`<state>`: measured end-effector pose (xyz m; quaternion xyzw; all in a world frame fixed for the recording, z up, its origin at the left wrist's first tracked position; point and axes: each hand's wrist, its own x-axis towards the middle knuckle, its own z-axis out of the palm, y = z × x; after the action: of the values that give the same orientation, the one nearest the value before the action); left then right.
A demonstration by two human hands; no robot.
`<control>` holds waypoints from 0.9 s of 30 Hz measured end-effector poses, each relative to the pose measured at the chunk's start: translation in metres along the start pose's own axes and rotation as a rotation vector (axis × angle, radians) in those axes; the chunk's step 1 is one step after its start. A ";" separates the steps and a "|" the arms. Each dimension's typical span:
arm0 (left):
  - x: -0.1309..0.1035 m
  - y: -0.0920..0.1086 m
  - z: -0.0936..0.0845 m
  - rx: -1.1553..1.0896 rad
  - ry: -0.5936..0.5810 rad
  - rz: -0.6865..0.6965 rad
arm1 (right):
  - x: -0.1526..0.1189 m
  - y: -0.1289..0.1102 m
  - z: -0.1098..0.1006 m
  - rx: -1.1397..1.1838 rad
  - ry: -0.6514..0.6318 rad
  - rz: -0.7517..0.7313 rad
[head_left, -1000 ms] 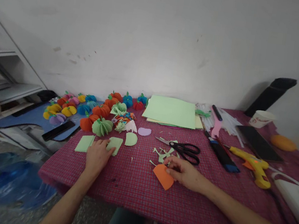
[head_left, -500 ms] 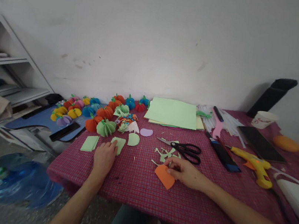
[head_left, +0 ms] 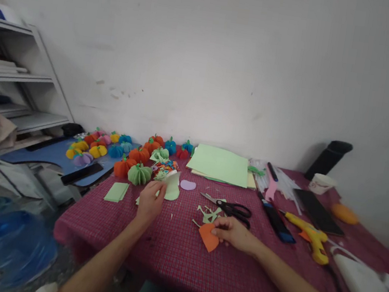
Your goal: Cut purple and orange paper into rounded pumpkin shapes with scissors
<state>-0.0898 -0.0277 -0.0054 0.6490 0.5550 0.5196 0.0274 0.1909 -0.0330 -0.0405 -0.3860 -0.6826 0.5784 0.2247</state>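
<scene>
Orange paper [head_left: 207, 238], one piece, is pinched in the right hand [head_left: 235, 234] near one pair of scissors [head_left: 225, 206] on the checked surface [head_left: 179, 248]; the left hand [head_left: 150, 200] clamps one tilted pale-green paper [head_left: 172, 179] near one lilac cutout [head_left: 187, 185].

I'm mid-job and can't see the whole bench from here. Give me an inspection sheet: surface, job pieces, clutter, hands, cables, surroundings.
Surface: red checked cloth over the table, wrinkles slight.
Job's things: green piece raised; orange piece; green stack at left; paper pumpkins behind.
Clutter: scraps and black-handled scissors near the right hand; glue gun and cup farther right.
Hands: left pinches the green piece; right holds the orange piece.
Cables: dark cord near the glue gun's grip; far end not visible.
Surroundings: blue table, shelves and floor jugs at left; wall behind.
</scene>
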 end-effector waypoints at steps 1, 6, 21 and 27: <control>0.005 0.007 0.007 -0.063 -0.005 -0.025 | 0.001 -0.003 -0.001 -0.001 0.010 -0.006; 0.034 0.029 0.051 -0.497 -0.049 -0.272 | 0.005 -0.050 -0.011 0.012 0.065 -0.092; 0.031 0.020 0.095 -0.759 -0.123 -0.394 | 0.064 -0.090 -0.023 0.232 0.556 -0.309; 0.029 0.031 0.094 -0.816 -0.213 -0.349 | 0.074 -0.073 -0.018 0.187 0.569 -0.261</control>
<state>-0.0071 0.0327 -0.0110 0.5317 0.3999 0.6139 0.4248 0.1403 0.0342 0.0239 -0.4192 -0.5801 0.4739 0.5130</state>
